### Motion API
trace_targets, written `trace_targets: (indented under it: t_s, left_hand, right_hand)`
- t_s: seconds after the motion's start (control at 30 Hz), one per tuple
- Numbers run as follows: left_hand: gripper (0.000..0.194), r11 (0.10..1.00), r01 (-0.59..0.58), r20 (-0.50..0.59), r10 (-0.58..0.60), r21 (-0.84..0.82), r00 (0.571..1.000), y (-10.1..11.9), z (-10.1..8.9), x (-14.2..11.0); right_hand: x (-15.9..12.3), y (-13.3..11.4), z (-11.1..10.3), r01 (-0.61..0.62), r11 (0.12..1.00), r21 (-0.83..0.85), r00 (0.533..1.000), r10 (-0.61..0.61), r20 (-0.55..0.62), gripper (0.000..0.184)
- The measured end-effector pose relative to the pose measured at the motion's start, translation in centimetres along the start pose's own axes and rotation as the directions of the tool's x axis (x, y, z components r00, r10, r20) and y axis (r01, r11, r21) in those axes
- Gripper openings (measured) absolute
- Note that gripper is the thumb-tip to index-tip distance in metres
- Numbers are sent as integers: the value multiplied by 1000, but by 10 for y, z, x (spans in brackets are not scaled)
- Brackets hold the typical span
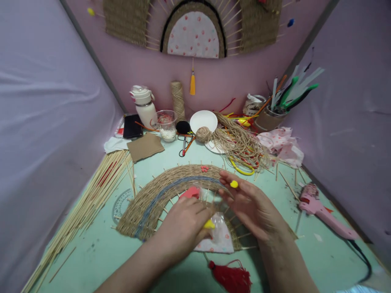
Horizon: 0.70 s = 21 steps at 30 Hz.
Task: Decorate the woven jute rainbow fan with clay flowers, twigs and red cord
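Note:
My left hand [186, 221] is closed over the woven fan-shaped piece [142, 207], with a soft yellow lump [209, 224], like modelling clay, at its fingertips. Crumpled clear plastic [218, 228] shows beside that lump; whether the hand grips it too, I cannot tell. My right hand [249, 203] is raised over the fan's right side, holding a small yellow lump [234, 184] among its partly bent fingers. A pink lump [192, 192] with clear film lies just beyond my left hand. Small coral-pink dots [204, 168] form a cluster near the fan's upper edge. A red tassel [230, 276] hangs below the fan.
Thin sticks [91, 203] and a protractor [120, 205] lie left. At the back stand a white bottle [146, 108], a plastic cup [168, 132], a twine spool [177, 99] and tangled cord [244, 142]. A pink glue gun [326, 215] lies right, its cable trailing.

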<state>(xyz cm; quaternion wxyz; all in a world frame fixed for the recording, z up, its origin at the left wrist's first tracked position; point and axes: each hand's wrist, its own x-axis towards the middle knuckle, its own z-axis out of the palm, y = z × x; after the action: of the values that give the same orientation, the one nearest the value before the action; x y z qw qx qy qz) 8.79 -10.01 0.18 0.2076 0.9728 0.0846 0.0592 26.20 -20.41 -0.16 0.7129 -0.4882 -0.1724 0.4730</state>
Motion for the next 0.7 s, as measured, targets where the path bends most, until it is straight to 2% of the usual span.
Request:
trace_targets:
  t_s: [0.07, 0.1, 0.17, 0.2, 0.27, 0.33, 0.4, 0.6, 0.67, 0.7]
  left_hand:
    - [40, 1000, 12, 30, -12, -5, 999, 2, -1, 0]
    - [45, 999, 17, 7, -17, -28, 1000, 3, -2, 0]
    - [47, 995, 13, -123, -25, -103, 992, 3, -4, 0]
    - [41, 989, 9, -220, -42, -150, 975, 3, -5, 0]
    - [26, 969, 11, -416, -116, -245, 902, 3, -6, 0]
    - [25, 947, 12, -522, -188, -322, 832, 3, -5, -1]
    - [27, 936, -20, -556, -191, -352, 809, 4, -5, 0]
    - [21, 927, -212, -606, -21, -309, 795, 7, -9, 1]
    - [15, 915, -201, -602, -54, -349, 797, 8, -11, 0]
    - [11, 905, -166, -587, -107, -392, 802, 8, -12, 0]
  right_hand:
    - [0, 1, 2, -37, 999, 20, 999, 37, 1, 26]
    - [0, 2, 3, -48, 999, 25, 999, 48, -3, 24]
    - [-2, 5, 7, -59, 998, 30, 998, 60, -8, 18]
    - [-3, 7, 10, -65, 997, 30, 998, 65, -3, 15]
    - [-6, 12, 16, -72, 997, 29, 997, 71, 34, 15]
    - [-9, 18, 22, -80, 997, 20, 992, 78, 99, 17]
    - [-11, 23, 27, -88, 996, -5, 986, 87, 145, 19]
    - [-13, 25, 28, -114, 993, -42, 983, 118, 138, 29]
    - [-12, 22, 26, -112, 993, -32, 983, 116, 140, 29]
    - [-12, 20, 25, -107, 994, -15, 985, 108, 131, 28]
